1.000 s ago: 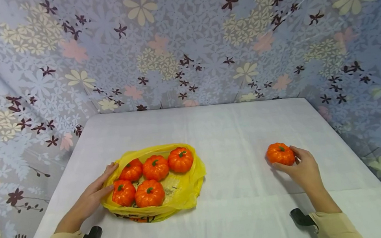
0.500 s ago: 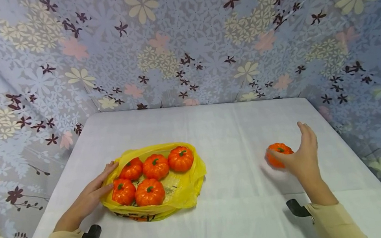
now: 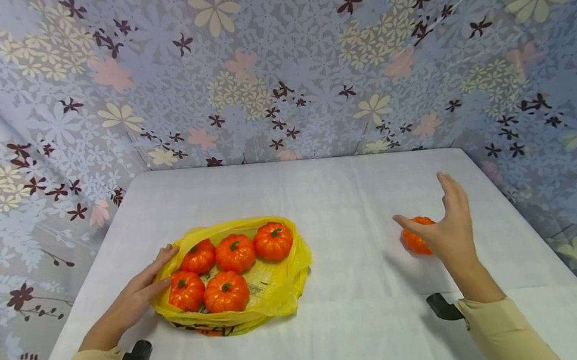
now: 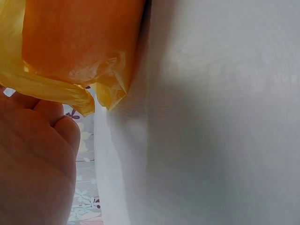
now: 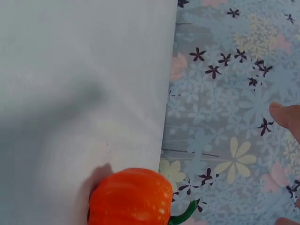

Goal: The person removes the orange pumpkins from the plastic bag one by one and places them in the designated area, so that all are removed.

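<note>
Several small orange pumpkins [image 3: 226, 292] with green stems sit inside a yellow plastic bag [image 3: 276, 298], its mouth spread wide, on the left half of the table. At the bag's left rim rests my left hand [image 3: 130, 301], fingers laid against its side. The left wrist view shows that hand [image 4: 37, 159] right at the yellow bag [image 4: 47, 86]. On the right lies a single pumpkin [image 3: 416, 243], partly hidden behind my right hand [image 3: 451, 226]. The right hand is raised over it with thumb and fingers spread, holding nothing. In the right wrist view the pumpkin [image 5: 133, 199] lies on its own.
White cloth covers the table [image 3: 360, 321]. Behind and on both sides hangs a floral curtain [image 3: 274, 61]. A black strap end [image 3: 136, 355] sticks out at the left sleeve, another black piece [image 3: 443, 307] at the right one.
The right hand has let go of the single pumpkin, spread its fingers, and risen up and slightly left. The pumpkin stays in place. The left hand and the bag hold still.
</note>
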`<state>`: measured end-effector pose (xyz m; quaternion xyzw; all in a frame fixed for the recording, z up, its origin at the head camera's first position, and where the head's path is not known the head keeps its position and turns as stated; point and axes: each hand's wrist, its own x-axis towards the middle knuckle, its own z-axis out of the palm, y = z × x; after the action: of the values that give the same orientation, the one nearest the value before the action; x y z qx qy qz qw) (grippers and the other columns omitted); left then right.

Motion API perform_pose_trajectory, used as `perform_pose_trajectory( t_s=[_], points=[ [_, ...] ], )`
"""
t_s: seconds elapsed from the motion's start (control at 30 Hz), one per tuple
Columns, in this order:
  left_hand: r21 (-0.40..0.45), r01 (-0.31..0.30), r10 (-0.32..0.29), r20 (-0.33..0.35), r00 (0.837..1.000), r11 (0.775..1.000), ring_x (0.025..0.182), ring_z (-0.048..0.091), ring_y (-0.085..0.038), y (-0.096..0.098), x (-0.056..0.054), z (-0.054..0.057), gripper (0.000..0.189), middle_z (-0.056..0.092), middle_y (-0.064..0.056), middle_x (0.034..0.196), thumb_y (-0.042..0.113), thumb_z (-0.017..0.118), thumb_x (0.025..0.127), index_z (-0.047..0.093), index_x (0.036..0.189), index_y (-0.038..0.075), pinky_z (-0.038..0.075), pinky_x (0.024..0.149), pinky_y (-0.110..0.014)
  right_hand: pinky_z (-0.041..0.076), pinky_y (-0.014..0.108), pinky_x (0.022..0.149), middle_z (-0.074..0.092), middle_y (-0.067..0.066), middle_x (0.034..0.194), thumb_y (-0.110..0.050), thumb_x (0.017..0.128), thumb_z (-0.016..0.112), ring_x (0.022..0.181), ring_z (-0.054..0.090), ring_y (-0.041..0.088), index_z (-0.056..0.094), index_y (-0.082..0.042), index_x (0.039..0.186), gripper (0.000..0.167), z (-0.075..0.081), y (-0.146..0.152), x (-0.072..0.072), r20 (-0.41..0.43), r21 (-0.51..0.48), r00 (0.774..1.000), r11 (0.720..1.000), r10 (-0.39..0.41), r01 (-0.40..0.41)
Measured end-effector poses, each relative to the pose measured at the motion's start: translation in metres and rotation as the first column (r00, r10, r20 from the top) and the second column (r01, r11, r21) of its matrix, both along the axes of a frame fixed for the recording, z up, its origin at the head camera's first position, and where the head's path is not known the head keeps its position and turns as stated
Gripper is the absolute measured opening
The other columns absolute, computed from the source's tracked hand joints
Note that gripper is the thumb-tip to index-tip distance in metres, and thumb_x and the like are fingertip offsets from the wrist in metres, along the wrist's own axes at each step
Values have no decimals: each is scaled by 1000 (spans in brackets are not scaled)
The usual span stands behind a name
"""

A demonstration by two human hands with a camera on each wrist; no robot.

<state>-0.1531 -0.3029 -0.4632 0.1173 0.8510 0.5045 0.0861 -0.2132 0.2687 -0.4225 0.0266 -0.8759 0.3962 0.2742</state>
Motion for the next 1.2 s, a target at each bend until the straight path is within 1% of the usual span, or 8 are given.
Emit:
perform_pose_trajectory(
  t_s=[0.1, 0.23, 0.43, 0.63, 0.73, 0.93, 1.1, 1.2],
  points=[
    [-2, 1, -1, -7, 1000, 1000, 150, -2, -46, 0, -1, 1, 57, 8, -21, 166, 13, 46, 105, 29, 159, 6, 1, 111, -75, 33, 50, 115, 28, 13, 161, -10, 68, 95, 147, 26, 24, 32, -9, 158, 110, -1, -4, -2, 8, -25, 1000, 999, 24, -24],
    [3, -1, 1, -8, 1000, 1000, 150, -2, -45, 0, -1, 2, 57, 8, -21, 166, 13, 46, 105, 29, 158, 6, 1, 111, -75, 32, 47, 116, 27, 11, 161, -12, 69, 95, 146, 27, 24, 30, -10, 159, 111, -1, -12, -5, 50, -52, 997, 997, 53, -50],
    [-7, 3, -3, -14, 1000, 1000, 150, -1, -46, 1, -1, 2, 57, 9, -21, 166, 15, 46, 105, 29, 158, 6, 2, 111, -75, 33, 48, 115, 29, 16, 158, -15, 69, 95, 142, 34, 35, 30, -8, 158, 111, -5, -30, -10, 73, -79, 987, 988, 141, -135],
    [-13, 4, -4, -10, 1000, 1000, 150, -1, -46, 0, 0, 0, 57, 8, -20, 166, 17, 47, 105, 30, 158, 6, 2, 111, -75, 37, 48, 112, 34, 18, 155, -22, 70, 95, 137, 40, 39, 32, -5, 157, 109, -15, -48, -14, 124, -38, 968, 976, 218, -214],
    [-11, 5, -5, -10, 1000, 1000, 150, -1, -46, 1, -1, 0, 57, 8, -20, 166, 18, 47, 105, 29, 158, 6, 2, 111, -75, 38, 49, 112, 36, 19, 154, -23, 69, 95, 136, 41, 39, 33, -5, 157, 109, -20, -54, -15, 142, -45, 959, 969, 245, -241],
    [-13, 0, 0, -5, 1000, 1000, 151, -1, -45, 2, 1, 0, 57, 8, -18, 167, 16, 47, 105, 29, 159, 7, 2, 112, -74, 40, 45, 111, 39, 18, 152, -30, 70, 95, 136, 43, 36, 37, -4, 154, 106, -29, -75, -13, 197, -59, 936, 957, 291, -285],
    [-1, 7, -7, -16, 1000, 1000, 150, -1, -46, 2, 2, -1, 59, 8, -20, 166, 15, 46, 105, 26, 160, 7, 2, 112, -74, 42, 43, 110, 43, 18, 150, -29, 70, 95, 133, 46, 38, 40, -2, 152, 102, -37, -97, -10, 227, -84, 909, 937, 348, -338],
    [2, 3, -3, -13, 1000, 1000, 150, -1, -45, 2, 1, -2, 60, 8, -19, 166, 15, 47, 105, 26, 160, 8, 1, 112, -74, 42, 43, 110, 45, 18, 150, -26, 70, 95, 132, 48, 40, 42, 0, 151, 100, -37, -109, -10, 224, -101, 897, 924, 382, -368]
  ],
)
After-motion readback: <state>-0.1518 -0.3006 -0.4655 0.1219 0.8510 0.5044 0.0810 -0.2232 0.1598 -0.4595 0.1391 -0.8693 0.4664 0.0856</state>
